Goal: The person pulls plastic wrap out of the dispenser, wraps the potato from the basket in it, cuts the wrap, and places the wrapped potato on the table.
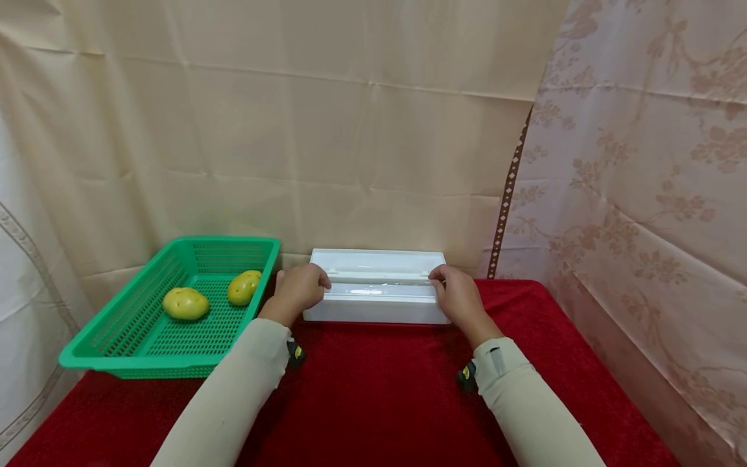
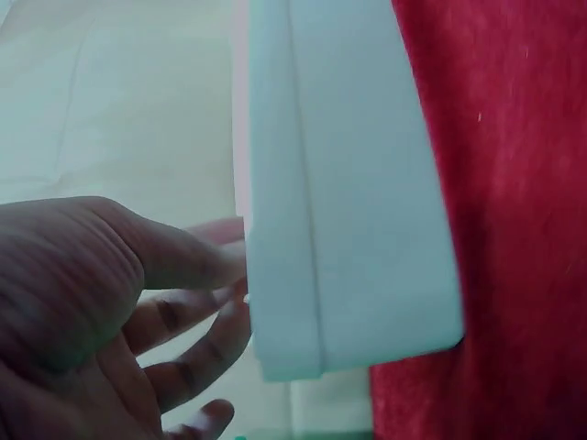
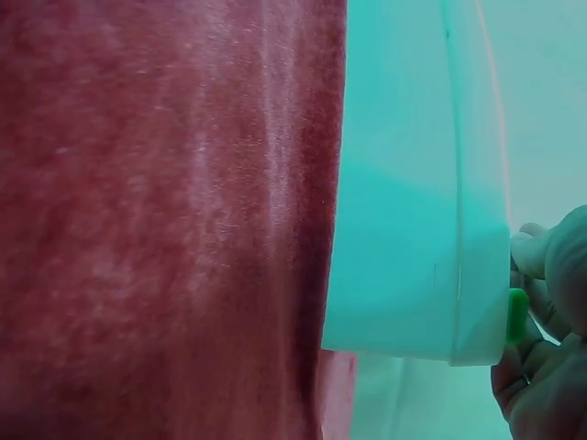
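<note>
Crosswise between hands (image 1: 299, 287) (image 1: 458, 299): white box (image 1: 376, 310).

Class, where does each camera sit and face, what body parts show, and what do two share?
Head: on the head, facing forward and down; sees white box, left hand, right hand, sleeves.
Left wrist: worn there, facing box's front; left hand shows.
Right wrist: likewise; right hand shows.
Both wrist views share box and red cloth.

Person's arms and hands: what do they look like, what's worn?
Long pale beige fabric sleeves reach both wrists. Left hand and right hand are gloveless. Each wrist carries a small black device with yellow marking: left wrist device, right wrist device.
</note>
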Tool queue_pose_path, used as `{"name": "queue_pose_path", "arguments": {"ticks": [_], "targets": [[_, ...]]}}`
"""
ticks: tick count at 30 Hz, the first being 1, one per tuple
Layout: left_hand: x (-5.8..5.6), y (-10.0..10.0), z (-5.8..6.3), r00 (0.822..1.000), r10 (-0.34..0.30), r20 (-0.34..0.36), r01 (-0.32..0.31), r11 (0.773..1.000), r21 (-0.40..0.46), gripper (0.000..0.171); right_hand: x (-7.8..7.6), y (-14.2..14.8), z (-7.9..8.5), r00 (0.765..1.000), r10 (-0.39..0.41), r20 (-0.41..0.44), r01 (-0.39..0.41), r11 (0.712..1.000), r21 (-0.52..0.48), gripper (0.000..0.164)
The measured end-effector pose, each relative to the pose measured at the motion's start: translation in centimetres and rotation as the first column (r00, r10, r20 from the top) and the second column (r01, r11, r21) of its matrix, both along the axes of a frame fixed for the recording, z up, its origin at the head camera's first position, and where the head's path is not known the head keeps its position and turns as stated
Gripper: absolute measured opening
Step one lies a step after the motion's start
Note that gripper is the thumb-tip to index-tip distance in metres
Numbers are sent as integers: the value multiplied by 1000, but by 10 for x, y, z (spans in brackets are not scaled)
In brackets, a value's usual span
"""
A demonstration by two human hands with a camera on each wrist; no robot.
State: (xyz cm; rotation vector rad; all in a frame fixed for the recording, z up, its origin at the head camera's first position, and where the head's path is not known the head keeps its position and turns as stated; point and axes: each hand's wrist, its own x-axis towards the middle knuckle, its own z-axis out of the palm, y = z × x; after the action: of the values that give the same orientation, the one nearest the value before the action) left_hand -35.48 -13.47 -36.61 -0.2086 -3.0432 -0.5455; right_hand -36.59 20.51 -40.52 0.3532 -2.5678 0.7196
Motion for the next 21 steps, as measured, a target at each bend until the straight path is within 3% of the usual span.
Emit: {"name": "queue_pose_path", "arguments": {"ticks": [8,12,17,21], "targets": [[-12,-6,16,996,-71,62,71,997,-2,6,-11,-4,1,998,-20,61,26,995,-99,8],[-18,-6,15,990,-139,37,141,989,-53,6,-14,-4,1,996,-21,88,33,991,-132,8],[-21,-2,13,966,-260,9,255,938,-235,15,-16,-3,2,995,-26,96,39,989,-143,10],[-22,-2,11,951,-308,28,302,906,-298,14,-16,-4,2,996,-22,86,34,989,-143,10]]}}
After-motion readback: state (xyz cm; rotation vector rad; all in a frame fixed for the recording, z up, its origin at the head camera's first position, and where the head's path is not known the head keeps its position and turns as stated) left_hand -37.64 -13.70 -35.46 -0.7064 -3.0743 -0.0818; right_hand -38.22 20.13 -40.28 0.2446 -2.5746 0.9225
